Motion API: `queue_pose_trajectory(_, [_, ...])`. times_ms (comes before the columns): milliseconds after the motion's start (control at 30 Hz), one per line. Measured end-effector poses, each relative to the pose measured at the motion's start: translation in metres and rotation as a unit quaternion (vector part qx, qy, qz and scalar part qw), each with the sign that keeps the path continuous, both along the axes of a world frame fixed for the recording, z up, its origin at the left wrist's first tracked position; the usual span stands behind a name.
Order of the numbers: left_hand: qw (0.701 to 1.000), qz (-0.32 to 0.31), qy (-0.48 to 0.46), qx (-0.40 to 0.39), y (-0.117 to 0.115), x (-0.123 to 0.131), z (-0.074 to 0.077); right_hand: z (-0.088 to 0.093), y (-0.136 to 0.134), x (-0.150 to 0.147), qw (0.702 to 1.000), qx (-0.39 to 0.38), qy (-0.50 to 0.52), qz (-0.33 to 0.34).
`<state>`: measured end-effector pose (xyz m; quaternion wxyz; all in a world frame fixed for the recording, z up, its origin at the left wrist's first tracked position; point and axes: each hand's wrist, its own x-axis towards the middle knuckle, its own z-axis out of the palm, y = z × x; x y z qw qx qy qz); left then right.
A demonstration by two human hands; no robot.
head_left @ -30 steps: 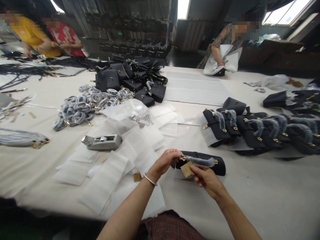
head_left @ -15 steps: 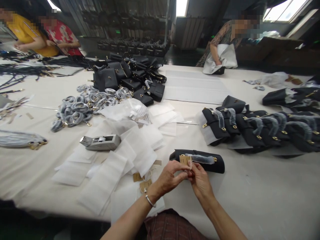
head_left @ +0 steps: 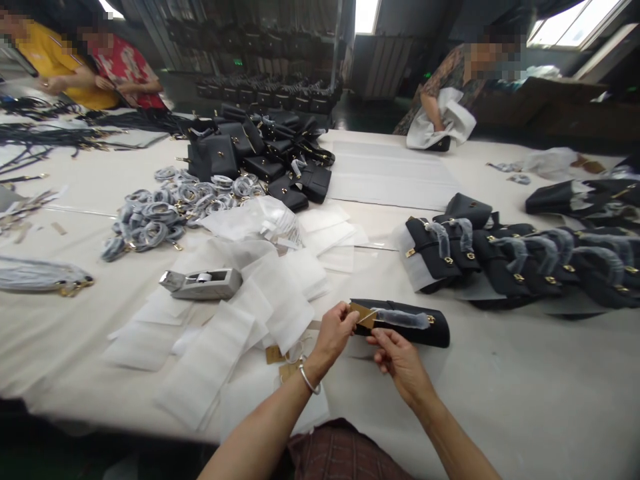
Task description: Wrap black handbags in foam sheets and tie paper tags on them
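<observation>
A black handbag (head_left: 407,333) lies on the table before me, its handle wrapped in clear film. At the bag's left end is a brown hang tag (head_left: 365,318) with a pale cord across it. My left hand (head_left: 336,337), wearing a bangle, pinches the tag's left side, fingers closed. My right hand (head_left: 400,363) has its thumb and forefinger together at the tag's lower right corner, the other fingers curled. Below my left wrist, more brown tags (head_left: 274,355) with cords lie on the table, partly covered.
White foam sheets (head_left: 205,363) and a tape dispenser (head_left: 203,285) lie left. Beyond are wrapped straps (head_left: 155,220) and a heap of black bags (head_left: 215,157). Bags with wrapped handles (head_left: 505,270) line the right. Across the table a person (head_left: 450,80) handles white material; two others stand far left.
My left hand has moved left and up with the tag, which is now tilted. My right hand has drawn slightly down and apart from it. The bag has stayed in place.
</observation>
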<state>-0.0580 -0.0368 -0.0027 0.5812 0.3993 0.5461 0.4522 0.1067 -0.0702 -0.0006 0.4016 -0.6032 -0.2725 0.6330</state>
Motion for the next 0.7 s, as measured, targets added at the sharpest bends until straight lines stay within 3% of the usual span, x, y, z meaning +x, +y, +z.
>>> queue_pose_trajectory(67, [0.995, 0.09, -0.029, -0.021, 0.01, -0.012, -0.008, 0.004, -0.003, 0.016, 0.996, 0.045, -0.08, -0.02])
queue_pose_trajectory(133, [0.983, 0.174, -0.044, -0.036, 0.018, -0.029, -0.019, 0.007, -0.006, 0.039, 0.974, 0.11, -0.181, -0.085])
queue_pose_trajectory(200, [0.976, 0.212, -0.042, -0.04, 0.021, -0.043, -0.029, 0.009, -0.007, 0.063, 0.934, 0.168, -0.275, -0.153])
queue_pose_trajectory(267, [0.975, 0.216, -0.038, -0.043, 0.018, -0.049, -0.032, 0.011, -0.002, 0.085, 0.888, 0.223, -0.363, -0.176])
queue_pose_trajectory(333, [0.985, 0.172, 0.002, -0.008, 0.011, -0.047, -0.03, 0.011, 0.009, 0.103, 0.843, 0.288, -0.436, -0.126])
queue_pose_trajectory(400, [0.989, 0.079, 0.084, 0.092, 0.006, -0.037, -0.023, 0.01, 0.023, 0.116, 0.809, 0.336, -0.482, -0.025])
queue_pose_trajectory(467, [0.96, -0.028, 0.18, 0.211, 0.005, -0.024, -0.017, 0.005, 0.038, 0.126, 0.791, 0.349, -0.497, 0.077])
queue_pose_trajectory(567, [0.904, -0.124, 0.281, 0.298, 0.014, -0.008, -0.008, -0.007, 0.056, 0.137, 0.785, 0.338, -0.488, 0.18])
queue_pose_trajectory(700, [0.846, -0.158, 0.387, 0.331, 0.025, -0.005, 0.008, -0.015, 0.069, 0.144, 0.802, 0.308, -0.455, 0.235])
